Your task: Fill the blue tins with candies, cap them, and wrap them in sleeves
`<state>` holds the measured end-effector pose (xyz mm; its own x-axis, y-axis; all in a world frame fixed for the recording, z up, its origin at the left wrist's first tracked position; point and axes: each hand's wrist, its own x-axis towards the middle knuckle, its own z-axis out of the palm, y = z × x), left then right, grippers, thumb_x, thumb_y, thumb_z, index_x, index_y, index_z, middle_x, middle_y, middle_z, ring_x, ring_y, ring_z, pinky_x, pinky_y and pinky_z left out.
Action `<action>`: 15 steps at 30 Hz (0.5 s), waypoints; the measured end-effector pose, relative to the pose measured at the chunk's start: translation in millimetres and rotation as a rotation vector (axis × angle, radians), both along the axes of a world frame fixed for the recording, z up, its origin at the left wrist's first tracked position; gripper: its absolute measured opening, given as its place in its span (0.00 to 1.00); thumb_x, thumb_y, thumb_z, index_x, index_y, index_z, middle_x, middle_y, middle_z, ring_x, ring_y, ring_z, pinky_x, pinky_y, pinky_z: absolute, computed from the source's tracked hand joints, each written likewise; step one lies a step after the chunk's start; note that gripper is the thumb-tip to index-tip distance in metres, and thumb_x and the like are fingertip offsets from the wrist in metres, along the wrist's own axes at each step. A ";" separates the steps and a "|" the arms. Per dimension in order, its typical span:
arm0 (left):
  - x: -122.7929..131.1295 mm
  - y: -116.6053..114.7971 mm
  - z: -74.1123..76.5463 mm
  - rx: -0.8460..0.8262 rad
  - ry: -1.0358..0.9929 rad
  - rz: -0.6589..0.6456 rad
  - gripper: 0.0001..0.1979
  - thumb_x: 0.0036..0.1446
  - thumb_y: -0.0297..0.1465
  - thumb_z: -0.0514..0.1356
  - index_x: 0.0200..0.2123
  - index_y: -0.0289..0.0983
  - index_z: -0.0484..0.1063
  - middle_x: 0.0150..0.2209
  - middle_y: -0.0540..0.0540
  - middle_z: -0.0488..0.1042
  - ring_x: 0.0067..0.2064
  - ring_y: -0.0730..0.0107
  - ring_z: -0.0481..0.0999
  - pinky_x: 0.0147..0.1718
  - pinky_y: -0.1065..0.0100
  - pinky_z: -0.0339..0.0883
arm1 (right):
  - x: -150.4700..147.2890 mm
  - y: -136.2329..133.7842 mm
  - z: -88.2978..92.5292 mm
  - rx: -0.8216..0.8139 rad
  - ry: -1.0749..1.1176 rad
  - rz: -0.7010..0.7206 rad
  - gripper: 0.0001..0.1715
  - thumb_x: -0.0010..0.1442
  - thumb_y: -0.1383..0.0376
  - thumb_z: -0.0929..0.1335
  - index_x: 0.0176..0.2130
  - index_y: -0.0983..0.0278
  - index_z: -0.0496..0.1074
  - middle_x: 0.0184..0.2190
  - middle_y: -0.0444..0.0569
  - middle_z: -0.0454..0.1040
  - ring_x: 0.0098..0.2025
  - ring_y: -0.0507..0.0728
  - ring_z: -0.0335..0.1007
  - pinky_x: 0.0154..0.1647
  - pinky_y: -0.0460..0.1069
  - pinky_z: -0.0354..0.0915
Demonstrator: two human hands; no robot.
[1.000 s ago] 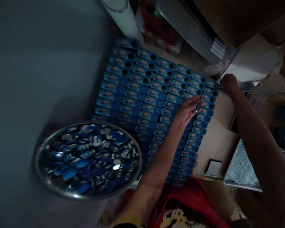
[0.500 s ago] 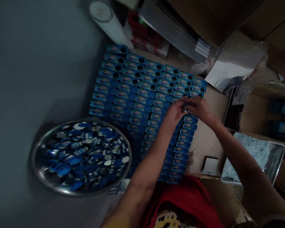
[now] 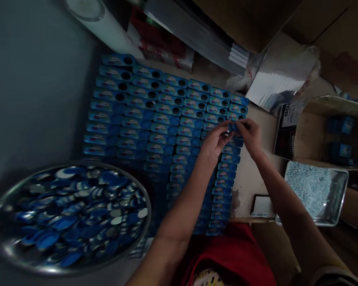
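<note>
My left hand is closed around at least one small oval lid, with a pale or silvery edge showing between the fingers. A blue oval lid sits between both hands, pinched by the fingertips of my right hand. Both hands are over the right side of the rows of blue labelled boxes. Dark oval openings show on boxes in the far rows, while nearer ones have blue ovals there. My hands and left forearm hide part of the rows.
A round metal bowl full of blue and silvery oval lids stands at the left. At the right are a small white scale, a clear tray of pale blue granules and an open carton. A white roll leans at the back.
The view has shifted, so the bowl and boxes appear farther left and larger. The blue lid between my fingertips now shows clearly; before, mostly a silvery edge was visible there.
</note>
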<state>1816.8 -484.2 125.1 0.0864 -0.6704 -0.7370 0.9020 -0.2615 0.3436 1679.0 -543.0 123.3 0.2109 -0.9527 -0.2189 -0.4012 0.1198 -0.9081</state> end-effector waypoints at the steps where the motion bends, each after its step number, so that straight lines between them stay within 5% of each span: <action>1: 3.3 -3.6 0.9 -0.022 0.001 -0.008 0.10 0.55 0.20 0.66 0.37 0.37 0.83 0.40 0.47 0.85 0.44 0.70 0.85 0.51 0.68 0.81 | 0.1 -9.0 0.7 0.022 -0.001 -0.032 0.19 0.64 0.49 0.72 0.44 0.61 0.81 0.37 0.48 0.83 0.36 0.57 0.81 0.40 0.52 0.78; 5: 16.0 -5.9 1.6 -0.023 -0.049 0.022 0.09 0.53 0.20 0.63 0.35 0.36 0.81 0.38 0.45 0.85 0.45 0.68 0.85 0.49 0.67 0.81 | -2.1 -52.1 4.6 -0.091 0.262 -0.063 0.17 0.62 0.58 0.71 0.47 0.63 0.82 0.39 0.50 0.85 0.41 0.62 0.83 0.47 0.56 0.78; 9: 22.7 -1.8 2.7 -0.005 -0.120 0.065 0.07 0.55 0.23 0.64 0.36 0.37 0.81 0.41 0.46 0.85 0.43 0.69 0.85 0.47 0.67 0.80 | 4.5 -85.8 10.5 -0.282 0.692 0.080 0.12 0.58 0.68 0.71 0.41 0.63 0.84 0.44 0.55 0.85 0.50 0.68 0.83 0.57 0.63 0.76; 13: 22.6 -4.6 6.1 -0.017 -0.116 0.052 0.08 0.60 0.26 0.67 0.43 0.39 0.82 0.44 0.46 0.85 0.45 0.67 0.86 0.50 0.64 0.79 | 18.6 -112.1 12.0 -0.200 0.937 0.199 0.05 0.55 0.69 0.75 0.34 0.61 0.79 0.41 0.54 0.83 0.50 0.70 0.81 0.56 0.65 0.75; 15: 20.6 -7.5 4.7 -0.031 -0.102 0.041 0.09 0.60 0.25 0.67 0.44 0.40 0.81 0.45 0.46 0.85 0.47 0.65 0.86 0.52 0.62 0.79 | 22.9 -129.1 7.4 -0.127 1.012 0.260 0.10 0.52 0.69 0.79 0.32 0.61 0.76 0.39 0.52 0.80 0.50 0.71 0.81 0.57 0.66 0.75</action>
<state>1837.4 -491.7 129.8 0.1874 -0.6868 -0.7023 0.8718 -0.2131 0.4411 1701.9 -672.1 130.7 0.1867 -0.9326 -0.3088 -0.9792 -0.1514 -0.1350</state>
